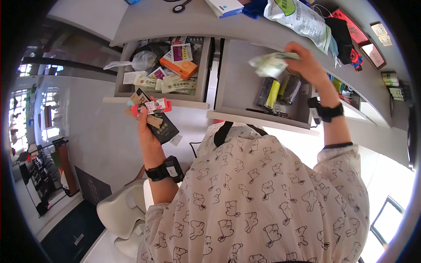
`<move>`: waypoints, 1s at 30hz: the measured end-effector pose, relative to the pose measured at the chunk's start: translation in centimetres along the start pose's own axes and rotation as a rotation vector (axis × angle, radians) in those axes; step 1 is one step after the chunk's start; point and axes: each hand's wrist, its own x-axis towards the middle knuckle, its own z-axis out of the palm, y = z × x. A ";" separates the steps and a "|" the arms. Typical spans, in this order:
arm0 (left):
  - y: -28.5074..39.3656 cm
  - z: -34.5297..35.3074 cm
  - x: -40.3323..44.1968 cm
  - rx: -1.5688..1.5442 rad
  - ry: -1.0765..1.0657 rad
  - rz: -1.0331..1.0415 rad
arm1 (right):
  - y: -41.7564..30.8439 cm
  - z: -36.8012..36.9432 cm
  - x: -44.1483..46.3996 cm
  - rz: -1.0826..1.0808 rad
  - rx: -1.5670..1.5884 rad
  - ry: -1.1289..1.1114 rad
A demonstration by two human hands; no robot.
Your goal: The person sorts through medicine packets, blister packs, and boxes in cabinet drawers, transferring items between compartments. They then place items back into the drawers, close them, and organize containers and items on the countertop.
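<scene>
My left hand (148,129) is closed on a small stack of cards and tags (163,127), black, brown and red-and-white, in front of the left drawer (155,101). Over the right drawer (237,79), my right hand (302,63) pinches a pale green and white crumpled packet (272,65). Below that packet, inside the drawer, lie a dark pack with a yellow-green band (269,93) and a second dark pack (290,89). The left drawer holds an orange box (180,65), a purple-and-white packet (181,52), several pale sachets (175,84) and a clear plastic bag (144,60).
A large white-and-green bag (298,22) and a black pouch (341,35) lie on the desktop (175,22) beyond the drawers. A white chair (120,210) stands at the lower left. Another open drawer (351,98) is at the right.
</scene>
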 end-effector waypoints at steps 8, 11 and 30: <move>-1.1 2.7 1.5 0.129 -0.090 -0.089 | 1.8 -1.6 -7.2 0.288 -0.730 -0.306; -1.5 4.7 1.2 0.097 -0.085 -0.093 | 3.7 2.8 -6.7 0.230 -0.679 -0.554; -1.3 4.4 0.3 0.180 -0.029 -0.041 | 4.0 2.9 -7.0 0.194 -0.904 -0.627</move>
